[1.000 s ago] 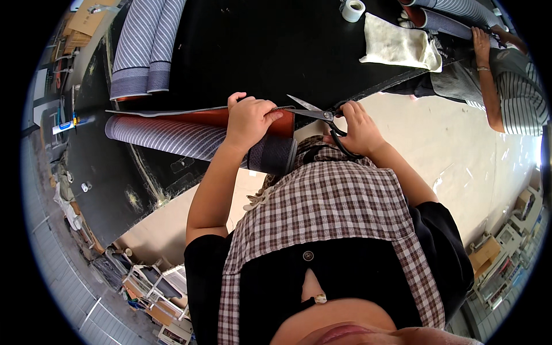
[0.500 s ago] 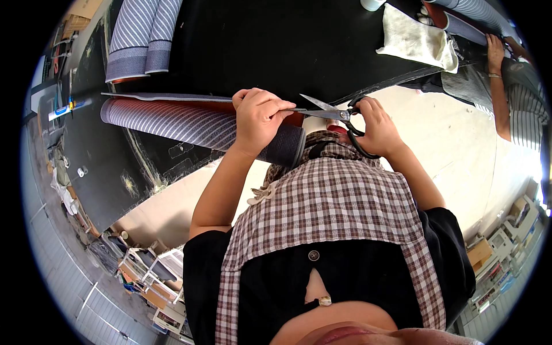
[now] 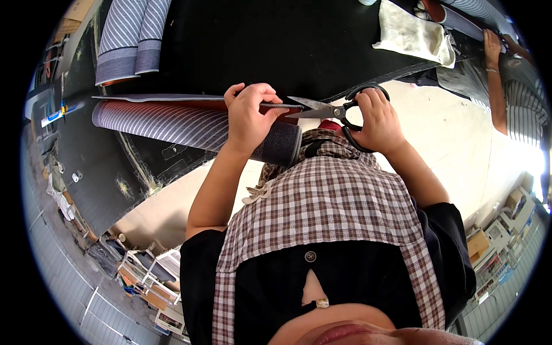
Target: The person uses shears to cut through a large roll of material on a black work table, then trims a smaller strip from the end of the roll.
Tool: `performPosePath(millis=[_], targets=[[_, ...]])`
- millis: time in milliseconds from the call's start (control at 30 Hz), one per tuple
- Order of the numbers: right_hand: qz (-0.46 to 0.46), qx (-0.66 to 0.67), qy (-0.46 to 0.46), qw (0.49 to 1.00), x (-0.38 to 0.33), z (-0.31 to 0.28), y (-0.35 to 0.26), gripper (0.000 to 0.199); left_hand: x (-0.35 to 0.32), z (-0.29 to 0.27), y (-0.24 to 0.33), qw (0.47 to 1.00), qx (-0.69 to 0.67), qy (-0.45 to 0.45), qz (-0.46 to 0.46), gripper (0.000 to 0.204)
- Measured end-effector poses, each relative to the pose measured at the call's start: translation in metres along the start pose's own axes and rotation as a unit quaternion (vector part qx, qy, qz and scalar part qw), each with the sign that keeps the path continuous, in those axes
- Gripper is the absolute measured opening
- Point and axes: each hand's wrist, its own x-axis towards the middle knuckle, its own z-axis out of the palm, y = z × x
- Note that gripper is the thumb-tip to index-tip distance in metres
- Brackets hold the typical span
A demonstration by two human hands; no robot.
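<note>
A rolled striped grey mat (image 3: 167, 122) with a reddish backing lies along the near edge of the black table. My left hand (image 3: 251, 118) pinches the mat's loose edge near its right end, thumb below and fingers above. In my right hand (image 3: 378, 122) is a pair of scissors (image 3: 339, 112) with black handles, fingers through the loops. The blades are spread and point left, their tips right by the corner of the pinched edge. Whether they touch the mat I cannot tell.
More rolled mats (image 3: 129, 43) lie at the far left of the black table (image 3: 247, 46). A white cloth (image 3: 411, 34) rests at the far right. Beyond it, a co-worker's arm (image 3: 495, 86) reaches to another roll (image 3: 460, 24). A blue-and-white tube (image 3: 54, 115) is at the left.
The scissors' blades have spread wider and the right hand's fingers have opened the loops. The left hand still pinches the mat's edge, with its fingers slightly more lifted. The view has shifted a little.
</note>
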Motion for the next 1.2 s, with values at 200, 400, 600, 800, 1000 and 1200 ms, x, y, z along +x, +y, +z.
performPosePath(millis=[200,400,600,800,1000,1200], targets=[[0.027,-0.023,-0.017,0.999,0.014,-0.001,0.006,0.061,0.017,0.007,-0.008,0.999,0.01,-0.029,0.019,0.048],[0.05,-0.035,-0.065,0.996,0.019,0.005,0.015,0.062,0.023,0.014,-0.012,1.0,-0.008,-0.019,0.01,0.047],[0.052,-0.035,-0.099,0.993,0.022,0.007,0.018,0.063,0.026,0.016,-0.013,1.0,-0.014,-0.025,0.006,0.048],[0.051,-0.02,-0.107,0.993,0.02,0.003,0.021,0.063,0.026,0.015,-0.009,0.999,-0.024,-0.031,0.01,0.048],[0.059,-0.006,-0.123,0.991,0.02,0.004,0.025,0.064,0.024,0.019,-0.012,0.999,-0.029,-0.023,0.017,0.051],[0.064,0.01,-0.137,0.988,0.021,0.003,0.028,0.065,0.022,0.021,-0.015,0.999,-0.017,-0.024,0.018,0.051]])
